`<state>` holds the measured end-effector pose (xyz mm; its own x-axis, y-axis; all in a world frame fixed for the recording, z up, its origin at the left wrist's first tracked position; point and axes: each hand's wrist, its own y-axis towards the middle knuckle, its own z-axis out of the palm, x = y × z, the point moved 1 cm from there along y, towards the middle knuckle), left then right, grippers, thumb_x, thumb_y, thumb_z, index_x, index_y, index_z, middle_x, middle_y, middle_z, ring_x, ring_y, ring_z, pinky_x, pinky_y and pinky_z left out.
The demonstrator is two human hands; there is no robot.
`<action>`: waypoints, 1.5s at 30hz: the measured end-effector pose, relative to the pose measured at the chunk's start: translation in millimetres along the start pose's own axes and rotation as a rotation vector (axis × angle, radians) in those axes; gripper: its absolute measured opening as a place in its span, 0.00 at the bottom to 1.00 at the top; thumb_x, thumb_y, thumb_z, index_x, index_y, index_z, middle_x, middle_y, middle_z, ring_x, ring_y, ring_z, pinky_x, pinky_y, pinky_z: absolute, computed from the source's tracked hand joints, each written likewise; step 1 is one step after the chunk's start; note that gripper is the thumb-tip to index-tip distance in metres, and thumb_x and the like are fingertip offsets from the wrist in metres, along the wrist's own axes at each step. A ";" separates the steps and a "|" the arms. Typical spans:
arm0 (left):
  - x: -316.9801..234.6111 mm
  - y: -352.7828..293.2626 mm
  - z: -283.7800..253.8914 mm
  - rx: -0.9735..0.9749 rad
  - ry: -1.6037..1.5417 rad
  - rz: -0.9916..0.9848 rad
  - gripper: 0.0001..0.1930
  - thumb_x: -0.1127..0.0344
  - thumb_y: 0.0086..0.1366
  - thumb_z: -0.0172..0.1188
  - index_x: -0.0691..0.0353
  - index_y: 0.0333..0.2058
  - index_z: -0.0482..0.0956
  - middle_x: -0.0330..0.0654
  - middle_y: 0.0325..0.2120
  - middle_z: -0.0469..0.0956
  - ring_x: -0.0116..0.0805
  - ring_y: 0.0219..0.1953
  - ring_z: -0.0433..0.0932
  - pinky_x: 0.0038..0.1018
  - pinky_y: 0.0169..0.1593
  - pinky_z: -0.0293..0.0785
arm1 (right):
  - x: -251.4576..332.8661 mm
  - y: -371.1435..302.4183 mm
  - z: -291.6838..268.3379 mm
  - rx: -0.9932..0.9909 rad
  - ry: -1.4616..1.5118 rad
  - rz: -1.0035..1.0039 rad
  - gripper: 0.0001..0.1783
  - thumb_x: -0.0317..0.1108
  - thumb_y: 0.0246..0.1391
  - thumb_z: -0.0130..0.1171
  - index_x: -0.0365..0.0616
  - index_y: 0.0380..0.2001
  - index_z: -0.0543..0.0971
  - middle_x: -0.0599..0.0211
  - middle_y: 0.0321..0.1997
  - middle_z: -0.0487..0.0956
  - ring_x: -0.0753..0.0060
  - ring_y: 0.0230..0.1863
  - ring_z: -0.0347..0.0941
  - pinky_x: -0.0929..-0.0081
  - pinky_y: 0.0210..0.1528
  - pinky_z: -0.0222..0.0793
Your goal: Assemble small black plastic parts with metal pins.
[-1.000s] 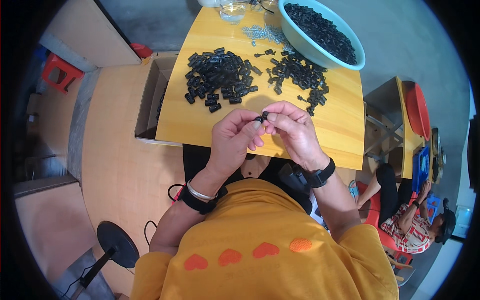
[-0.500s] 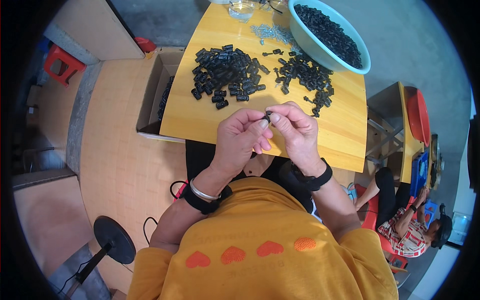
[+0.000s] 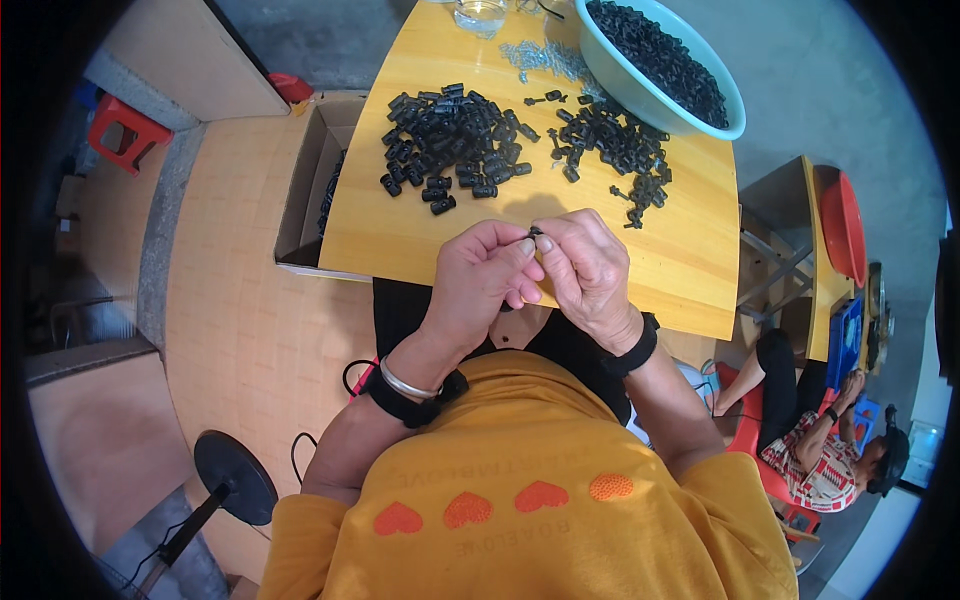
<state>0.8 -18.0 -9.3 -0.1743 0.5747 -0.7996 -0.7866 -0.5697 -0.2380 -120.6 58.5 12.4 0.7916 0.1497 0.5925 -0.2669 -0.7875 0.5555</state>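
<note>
Just beyond the table's near edge, my left hand (image 3: 483, 268) and my right hand (image 3: 583, 268) meet fingertip to fingertip. Between them a small black plastic part (image 3: 535, 232) is pinched by thumb and fingers of both; most of it is hidden. Past my left hand lies a heap of black barrel-shaped pieces, which look like cord locks (image 3: 445, 140). Beyond my right hand is a looser heap of smaller black stemmed pieces (image 3: 610, 145). Small silvery metal pieces, apparently springs (image 3: 545, 60), are spread at the back.
A pale blue basin (image 3: 735, 115) full of black pieces stands at the table's back right, beside a clear glass (image 3: 480, 17). An open cardboard box (image 3: 300, 225) adjoins the wooden table's (image 3: 370, 240) left side. On the right, another person (image 3: 820, 460) sits by a second table (image 3: 825, 260).
My right hand has rolled slightly, turning more of its back upward, with its fingers curled further over the black part. My left hand stays nearly still.
</note>
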 end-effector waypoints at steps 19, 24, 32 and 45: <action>3.2 7.3 -2.6 -0.063 -0.054 -0.177 0.08 0.66 0.63 0.52 0.64 0.28 0.73 0.40 0.22 0.76 0.23 0.21 0.74 0.18 0.26 0.73 | -7.7 -6.6 1.9 0.153 -0.131 -0.084 0.19 0.34 0.38 0.63 0.37 0.34 0.72 0.58 0.29 0.70 0.55 0.32 0.68 0.66 0.35 0.66; 3.9 6.0 -3.0 -0.090 -0.066 -0.216 0.08 0.66 0.62 0.53 0.64 0.28 0.73 0.40 0.22 0.76 0.24 0.21 0.74 0.18 0.26 0.73 | -8.5 -11.0 4.2 0.122 -0.176 -0.103 0.18 0.33 0.35 0.63 0.38 0.32 0.72 0.58 0.28 0.69 0.56 0.30 0.67 0.66 0.35 0.65; 7.9 3.9 -6.7 -0.073 -0.097 -0.273 0.08 0.66 0.62 0.53 0.64 0.27 0.73 0.39 0.20 0.75 0.25 0.20 0.74 0.19 0.25 0.73 | -2.3 -9.2 6.2 0.078 -0.101 -0.133 0.10 0.28 0.35 0.60 0.39 0.25 0.73 0.62 0.23 0.69 0.59 0.27 0.67 0.69 0.31 0.66; -33.7 45.0 -18.0 -0.276 0.402 0.055 0.05 0.68 0.58 0.56 0.64 0.26 0.75 0.37 0.17 0.74 0.23 0.16 0.72 0.18 0.20 0.68 | -15.3 4.6 -10.1 0.126 -0.098 0.079 0.10 0.29 0.41 0.59 0.37 0.29 0.74 0.56 0.25 0.71 0.54 0.28 0.69 0.63 0.30 0.66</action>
<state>-18.0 -73.5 -3.0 0.0742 0.2981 -0.9516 -0.5869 -0.7584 -0.2834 -139.5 58.6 11.9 0.8225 0.0298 0.5681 -0.2646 -0.8640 0.4284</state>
